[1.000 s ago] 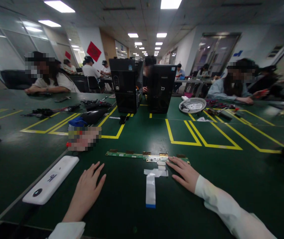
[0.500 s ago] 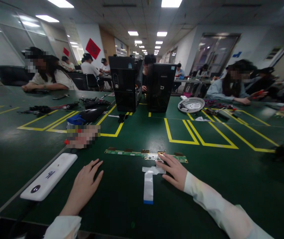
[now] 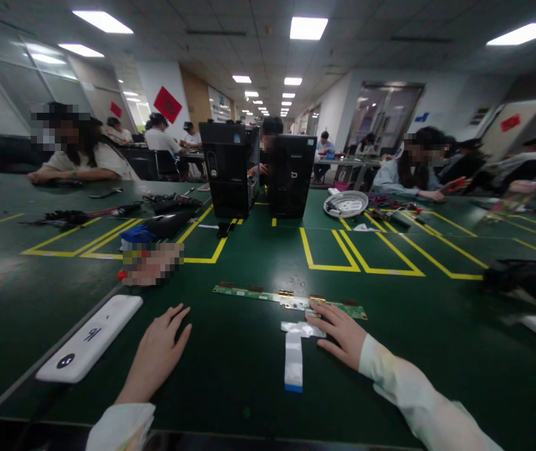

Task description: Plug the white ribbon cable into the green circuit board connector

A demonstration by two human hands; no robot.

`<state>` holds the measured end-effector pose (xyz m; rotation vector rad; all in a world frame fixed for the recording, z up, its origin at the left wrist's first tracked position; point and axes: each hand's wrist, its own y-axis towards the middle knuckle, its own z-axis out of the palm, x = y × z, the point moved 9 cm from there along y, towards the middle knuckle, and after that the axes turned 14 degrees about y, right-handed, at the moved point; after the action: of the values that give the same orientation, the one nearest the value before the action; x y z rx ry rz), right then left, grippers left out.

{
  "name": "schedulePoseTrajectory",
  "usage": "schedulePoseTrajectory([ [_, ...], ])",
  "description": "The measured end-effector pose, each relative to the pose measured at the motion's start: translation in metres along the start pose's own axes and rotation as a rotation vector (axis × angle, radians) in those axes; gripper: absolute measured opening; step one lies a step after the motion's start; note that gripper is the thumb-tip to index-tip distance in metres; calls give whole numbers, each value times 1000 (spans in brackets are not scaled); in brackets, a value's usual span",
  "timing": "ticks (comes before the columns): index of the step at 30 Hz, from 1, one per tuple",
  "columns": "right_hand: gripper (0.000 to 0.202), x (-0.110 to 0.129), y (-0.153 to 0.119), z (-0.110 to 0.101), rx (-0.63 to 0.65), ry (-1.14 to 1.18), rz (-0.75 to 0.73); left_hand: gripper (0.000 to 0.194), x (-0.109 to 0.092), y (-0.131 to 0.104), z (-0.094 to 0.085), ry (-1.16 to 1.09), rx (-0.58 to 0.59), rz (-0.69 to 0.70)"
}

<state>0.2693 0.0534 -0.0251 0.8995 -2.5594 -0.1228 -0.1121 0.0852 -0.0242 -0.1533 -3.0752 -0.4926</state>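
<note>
Right hand at slim green circuit board, flat shiny ribbon cable

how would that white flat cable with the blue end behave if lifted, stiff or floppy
The white flat cable is probably light and floppy, since it looks thin and seems folded toward its far end. Lifting it might tug the circuit board, toward which it leads, though the right hand partly hides any join.
</note>
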Motion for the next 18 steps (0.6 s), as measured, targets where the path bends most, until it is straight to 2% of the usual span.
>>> schedulePoseTrajectory([
  [4,50,-20,-60,-16,-51,-67,107,56,-2,-1,1,29,0,4],
  [10,52,-66,-182,-48,-164,-205,343,61,2,-2,14,76,51,26],
  [13,54,-88,-238,-58,-202,-277,410,62,5,-1,19,81,62,33],
  [18,55,-113,-300,-67,-330,-331,542,64,5,0,20,100,71,34],
])
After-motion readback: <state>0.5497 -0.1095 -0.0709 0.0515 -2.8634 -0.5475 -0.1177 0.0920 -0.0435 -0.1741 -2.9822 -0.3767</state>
